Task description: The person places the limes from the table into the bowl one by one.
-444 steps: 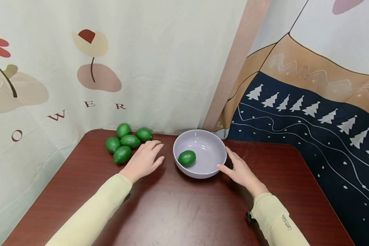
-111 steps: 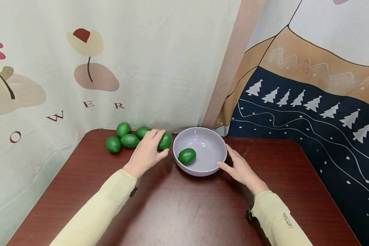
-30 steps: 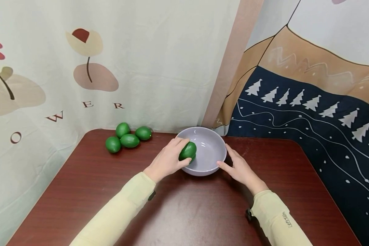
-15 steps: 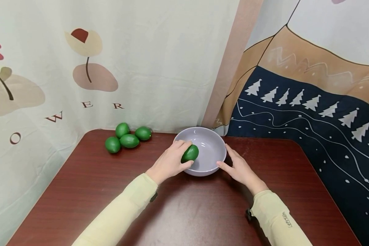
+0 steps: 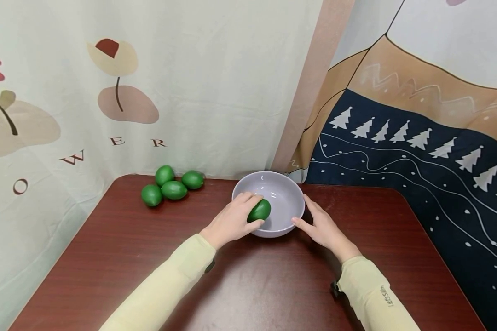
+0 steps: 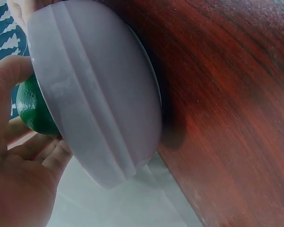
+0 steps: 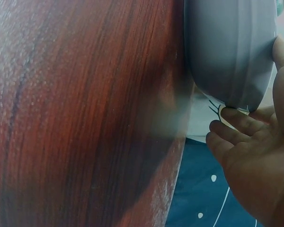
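In the head view, my left hand (image 5: 234, 216) reaches over the near-left rim of a pale lilac bowl (image 5: 283, 202). Between its thumb and fingers it holds a green lime (image 5: 260, 210) inside the bowl. The left wrist view shows the lime (image 6: 35, 106) just past the rim, thumb on one side and fingers on the other. My right hand (image 5: 325, 230) holds the bowl's right side, its thumb at the near rim and fingers along the outer wall. In the right wrist view, fingertips (image 7: 232, 116) lie against the bowl (image 7: 227, 47). The lime seen earlier in the bowl is hidden.
Several more limes (image 5: 174, 189) lie grouped at the back left of the dark red wooden table (image 5: 273, 285). A printed white curtain (image 5: 211, 92) hangs directly behind the table's back edge, with a dark blue patterned cloth (image 5: 397, 170) on the right.
One lime left the back-left group in my left hand and came over into the bowl. In the last second it moved slightly right and nearer. My right hand stays on the bowl.
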`<state>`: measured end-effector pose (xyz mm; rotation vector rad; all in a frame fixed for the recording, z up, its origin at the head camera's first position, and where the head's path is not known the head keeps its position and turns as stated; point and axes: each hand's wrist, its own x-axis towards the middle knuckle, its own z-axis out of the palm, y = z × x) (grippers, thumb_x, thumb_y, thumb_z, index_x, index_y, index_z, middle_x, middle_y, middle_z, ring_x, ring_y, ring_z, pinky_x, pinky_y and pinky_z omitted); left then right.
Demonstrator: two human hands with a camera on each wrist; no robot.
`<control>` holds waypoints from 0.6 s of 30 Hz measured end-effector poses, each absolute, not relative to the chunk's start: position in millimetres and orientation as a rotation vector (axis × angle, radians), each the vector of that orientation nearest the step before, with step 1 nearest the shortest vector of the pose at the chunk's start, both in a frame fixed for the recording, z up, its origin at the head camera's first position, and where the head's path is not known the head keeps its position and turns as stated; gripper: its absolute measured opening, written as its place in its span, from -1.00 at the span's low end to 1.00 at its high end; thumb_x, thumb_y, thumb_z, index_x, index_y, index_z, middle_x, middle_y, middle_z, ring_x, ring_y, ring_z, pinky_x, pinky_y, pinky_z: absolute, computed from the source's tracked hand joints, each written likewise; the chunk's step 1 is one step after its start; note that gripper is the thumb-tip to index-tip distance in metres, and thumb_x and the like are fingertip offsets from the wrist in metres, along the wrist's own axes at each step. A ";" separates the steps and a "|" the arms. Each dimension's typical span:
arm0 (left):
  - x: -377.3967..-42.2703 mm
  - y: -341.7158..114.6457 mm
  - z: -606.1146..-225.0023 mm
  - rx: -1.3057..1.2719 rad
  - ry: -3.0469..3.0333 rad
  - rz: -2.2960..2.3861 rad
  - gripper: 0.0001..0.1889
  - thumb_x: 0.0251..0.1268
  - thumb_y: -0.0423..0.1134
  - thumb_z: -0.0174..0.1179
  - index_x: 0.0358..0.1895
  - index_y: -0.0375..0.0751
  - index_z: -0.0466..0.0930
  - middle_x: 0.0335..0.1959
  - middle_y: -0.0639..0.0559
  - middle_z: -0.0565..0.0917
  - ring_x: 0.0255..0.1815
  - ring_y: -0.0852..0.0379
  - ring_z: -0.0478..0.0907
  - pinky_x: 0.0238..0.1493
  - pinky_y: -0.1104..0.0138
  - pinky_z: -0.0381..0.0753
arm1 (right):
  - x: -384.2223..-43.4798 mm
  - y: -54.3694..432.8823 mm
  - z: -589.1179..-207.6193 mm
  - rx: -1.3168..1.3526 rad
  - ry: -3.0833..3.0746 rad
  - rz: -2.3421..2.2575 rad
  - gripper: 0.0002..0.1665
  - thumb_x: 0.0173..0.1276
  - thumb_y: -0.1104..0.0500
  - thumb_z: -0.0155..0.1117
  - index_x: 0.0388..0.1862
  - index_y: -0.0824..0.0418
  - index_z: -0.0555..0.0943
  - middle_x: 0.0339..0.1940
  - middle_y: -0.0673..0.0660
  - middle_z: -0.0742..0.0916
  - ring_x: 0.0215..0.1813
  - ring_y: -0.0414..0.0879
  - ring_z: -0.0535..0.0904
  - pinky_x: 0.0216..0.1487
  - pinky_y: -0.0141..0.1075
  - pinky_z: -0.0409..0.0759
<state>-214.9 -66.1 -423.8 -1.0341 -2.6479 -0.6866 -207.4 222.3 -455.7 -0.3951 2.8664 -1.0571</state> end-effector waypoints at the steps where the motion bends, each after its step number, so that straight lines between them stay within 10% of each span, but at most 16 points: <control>1: -214.7 -65.9 -423.8 -1.040 -2.646 -0.685 -0.47 0.24 -0.15 0.44 0.23 -0.30 0.58 0.09 -0.12 0.61 0.09 -0.04 0.53 0.10 0.17 0.61 | -207.5 222.4 -455.8 -0.394 2.866 -1.056 0.08 0.48 -0.14 0.32 0.70 0.30 0.01 0.65 0.38 0.22 0.63 0.33 0.14 0.53 0.26 0.18; 18: -217.0 -59.8 -417.6 -1.048 -2.809 -0.603 -0.41 0.30 -0.13 0.35 0.35 -0.30 0.54 0.15 -0.15 0.62 0.18 -0.11 0.49 0.17 0.10 0.56 | -206.9 221.0 -455.1 -0.414 2.877 -1.052 0.06 0.48 -0.10 0.32 0.68 0.34 0.02 0.64 0.40 0.23 0.62 0.34 0.16 0.53 0.25 0.19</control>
